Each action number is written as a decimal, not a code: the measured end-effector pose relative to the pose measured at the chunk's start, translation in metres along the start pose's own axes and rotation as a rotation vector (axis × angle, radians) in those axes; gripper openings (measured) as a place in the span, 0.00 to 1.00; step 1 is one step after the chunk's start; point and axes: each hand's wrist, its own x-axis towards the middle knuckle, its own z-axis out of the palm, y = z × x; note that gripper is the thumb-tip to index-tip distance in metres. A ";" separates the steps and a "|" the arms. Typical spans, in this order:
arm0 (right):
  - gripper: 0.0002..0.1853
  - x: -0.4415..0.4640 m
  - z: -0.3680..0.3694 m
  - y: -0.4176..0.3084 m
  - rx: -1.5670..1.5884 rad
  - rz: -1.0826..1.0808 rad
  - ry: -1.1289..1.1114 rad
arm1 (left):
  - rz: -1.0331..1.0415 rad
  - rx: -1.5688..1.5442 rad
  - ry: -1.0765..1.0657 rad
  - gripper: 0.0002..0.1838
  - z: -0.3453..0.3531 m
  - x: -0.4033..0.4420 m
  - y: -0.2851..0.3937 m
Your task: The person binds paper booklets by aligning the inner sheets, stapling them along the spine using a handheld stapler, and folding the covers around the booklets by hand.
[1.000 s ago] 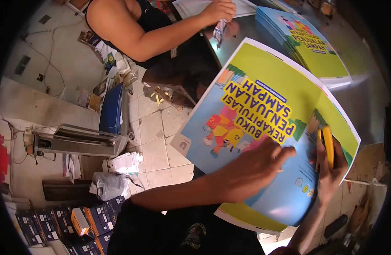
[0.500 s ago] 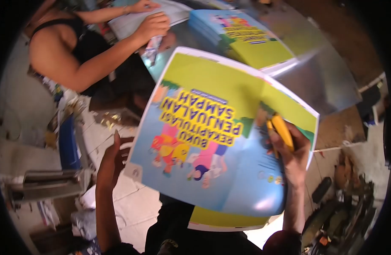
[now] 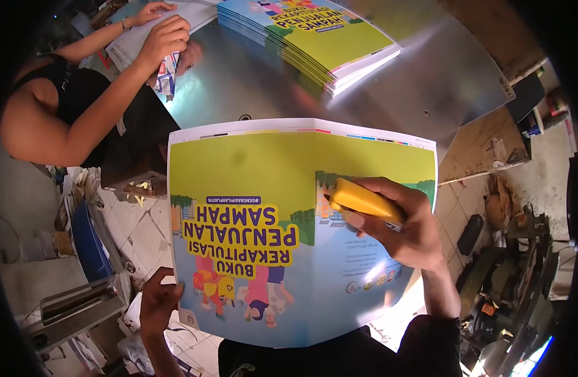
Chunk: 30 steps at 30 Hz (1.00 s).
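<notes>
A printed booklet (image 3: 239, 163) is spread open in front of me, cover side up, its lettering upside down from where I look. My left hand (image 3: 158, 300) pinches its lower left edge, the fingers partly hidden behind the paper. In my right hand (image 3: 408, 223) is a yellow stapler (image 3: 367, 200), lying over the right half of the booklet close to the centre fold. Its jaw tip points left towards the fold. Whether the tip presses on the paper I cannot tell.
A stack of matching booklets (image 3: 327, 47) lies on the shiny metal table (image 3: 213, 94). At the left, a co-worker's hand (image 3: 165, 41) is over white sheets (image 3: 198, 17). Metal equipment (image 3: 69, 308) stands lower left, and dark machinery (image 3: 502, 295) lower right.
The booklet has turned from a tilt to nearly square in front of me. My right hand has brought the stapler left towards the fold, and my left hand now grips the edge lower down.
</notes>
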 end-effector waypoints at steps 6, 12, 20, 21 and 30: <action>0.19 0.007 0.002 -0.002 -0.054 0.227 -0.042 | 0.732 0.845 0.529 0.28 0.049 0.023 0.072; 0.20 0.018 -0.004 -0.001 -0.336 -0.103 -0.257 | 1.027 1.097 0.117 0.32 0.160 0.059 0.123; 0.24 0.039 -0.009 -0.010 -0.610 -0.271 -0.375 | 0.928 1.085 0.063 0.41 0.176 0.080 0.104; 0.24 0.040 -0.008 -0.011 -0.641 -0.278 -0.388 | 0.906 1.061 0.067 0.41 0.175 0.080 0.102; 0.25 0.045 0.000 -0.027 -0.764 -0.126 -0.447 | 0.923 0.909 0.054 0.38 0.173 0.089 0.092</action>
